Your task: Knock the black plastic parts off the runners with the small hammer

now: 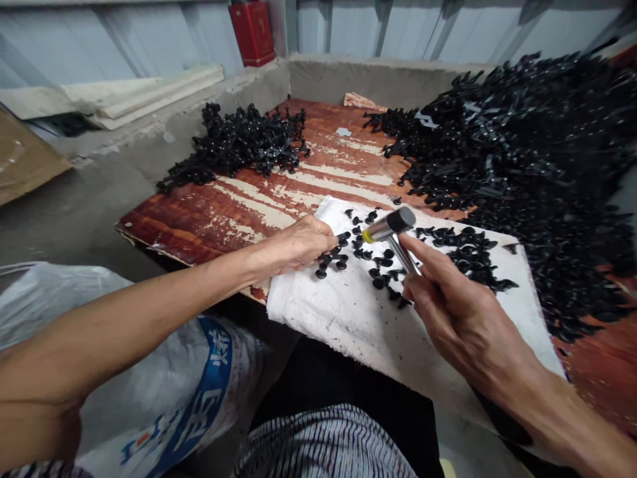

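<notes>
Right hand (458, 305) was closed around a small mallet (391, 229), head above a white cloth (343, 318). Left hand (298, 245) was curled, fingertips (331, 232) on 1 black plastic part (342, 238) on the cloth. Loose parts (381, 275) lay beside it; big heap (527, 146) sat right of the cloth on the desk (259, 212).

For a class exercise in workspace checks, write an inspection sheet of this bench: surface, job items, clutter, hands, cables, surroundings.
surface: red plywood board, paint peeling, partly under a white cloth
job's things: black plastic parts scattered on the cloth, heaped on the board
clutter: woven sack at lower left
hands: left hand touches parts; right hand grips a steel-handled mallet
cables: nothing seen
surroundings: concrete ledge, corrugated wall, red box
</notes>
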`<state>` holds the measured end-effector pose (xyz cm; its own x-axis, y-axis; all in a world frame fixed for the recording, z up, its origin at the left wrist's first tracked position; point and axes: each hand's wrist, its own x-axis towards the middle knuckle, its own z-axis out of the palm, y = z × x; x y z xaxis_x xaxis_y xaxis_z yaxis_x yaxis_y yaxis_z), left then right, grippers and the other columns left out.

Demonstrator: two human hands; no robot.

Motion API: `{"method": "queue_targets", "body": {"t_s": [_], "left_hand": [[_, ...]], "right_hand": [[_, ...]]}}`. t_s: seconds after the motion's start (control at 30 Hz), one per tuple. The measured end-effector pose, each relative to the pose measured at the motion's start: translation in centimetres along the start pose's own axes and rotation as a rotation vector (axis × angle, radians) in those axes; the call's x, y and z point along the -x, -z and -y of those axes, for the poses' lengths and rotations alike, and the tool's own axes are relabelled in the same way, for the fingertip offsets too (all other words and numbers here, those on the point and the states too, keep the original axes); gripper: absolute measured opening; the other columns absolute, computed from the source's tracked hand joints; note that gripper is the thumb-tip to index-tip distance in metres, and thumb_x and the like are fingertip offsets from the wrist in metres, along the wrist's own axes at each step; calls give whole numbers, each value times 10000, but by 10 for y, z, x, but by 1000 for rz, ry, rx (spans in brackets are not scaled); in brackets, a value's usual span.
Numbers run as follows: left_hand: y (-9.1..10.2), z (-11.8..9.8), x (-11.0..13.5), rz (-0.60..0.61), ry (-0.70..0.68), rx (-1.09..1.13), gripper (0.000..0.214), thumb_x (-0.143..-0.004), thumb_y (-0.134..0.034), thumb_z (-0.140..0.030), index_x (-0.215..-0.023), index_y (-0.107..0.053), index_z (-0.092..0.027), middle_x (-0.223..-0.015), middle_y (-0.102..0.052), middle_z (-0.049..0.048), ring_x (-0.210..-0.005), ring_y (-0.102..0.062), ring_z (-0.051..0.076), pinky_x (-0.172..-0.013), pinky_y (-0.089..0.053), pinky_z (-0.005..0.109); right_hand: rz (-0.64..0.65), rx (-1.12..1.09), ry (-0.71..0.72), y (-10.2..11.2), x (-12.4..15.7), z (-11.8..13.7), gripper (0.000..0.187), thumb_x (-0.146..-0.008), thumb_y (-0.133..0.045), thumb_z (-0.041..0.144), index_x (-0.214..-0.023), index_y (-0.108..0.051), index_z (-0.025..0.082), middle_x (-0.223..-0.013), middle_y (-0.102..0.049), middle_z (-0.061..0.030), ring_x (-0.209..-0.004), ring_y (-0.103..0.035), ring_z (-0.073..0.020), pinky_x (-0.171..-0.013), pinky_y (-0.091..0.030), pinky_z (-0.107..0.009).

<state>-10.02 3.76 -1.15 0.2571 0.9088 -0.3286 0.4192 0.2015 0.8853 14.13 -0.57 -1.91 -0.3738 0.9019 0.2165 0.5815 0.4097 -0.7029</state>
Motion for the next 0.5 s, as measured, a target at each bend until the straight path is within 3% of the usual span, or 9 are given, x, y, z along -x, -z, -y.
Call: {"method": "queue_targets", "body": {"t_s": [0.13, 0.23, 0.37, 0.43, 0.5], "left_hand": [[-1, 0, 1, -37, 38, 7, 247, -875, -577, -281, -655, -527, -181, -432, -349, -65, -330, -272, 47, -345, -157, 211], [-4, 3, 0, -63, 42, -11, 249, -869, -563, -278, -642, -502, -195, -430, -343, -67, -319, -282, 52, -337, -160, 215], [-7, 5, -1, -88, 38, 6, 295, -871, -532, -247, -595, -438, -206, -421, -330, -67, -315, -278, 48, -346, -150, 211], [-8, 6, -1, -81, 25, 24, 304, -864, -536, -240, -586, -416, -209, -426, -333, -67, -315, -276, 44, -348, -143, 211], [-8, 9, -1, -77, 13, 35, 284, -858, -540, -244, -602, -420, -213, -433, -327, -72, -309, -264, 43, -342, -137, 214]], "right_hand": [[-35, 68, 186, 1, -25, 4, 509, -927, -441, 211, -1422, -534, 130, -1156, -695, -150, -915, -700, -236, -869, -559, -419], [-106, 126, 211, -3, -32, 5, 541, -927, -434, 218, -1459, -502, 157, -1053, -705, -128, -796, -693, -229, -788, -582, -410], [24, 190, 196, -5, -37, 6, 520, -883, -434, 189, -1379, -591, 207, -713, -653, -46, -631, -634, -220, -684, -581, -395], [7, 210, 205, -1, -37, 10, 536, -891, -414, 178, -1407, -557, 188, -770, -684, -63, -672, -651, -225, -705, -585, -414], [-63, 220, 218, 4, -36, 18, 554, -921, -392, 182, -1468, -481, 156, -970, -720, -117, -806, -688, -243, -767, -585, -446]]}}
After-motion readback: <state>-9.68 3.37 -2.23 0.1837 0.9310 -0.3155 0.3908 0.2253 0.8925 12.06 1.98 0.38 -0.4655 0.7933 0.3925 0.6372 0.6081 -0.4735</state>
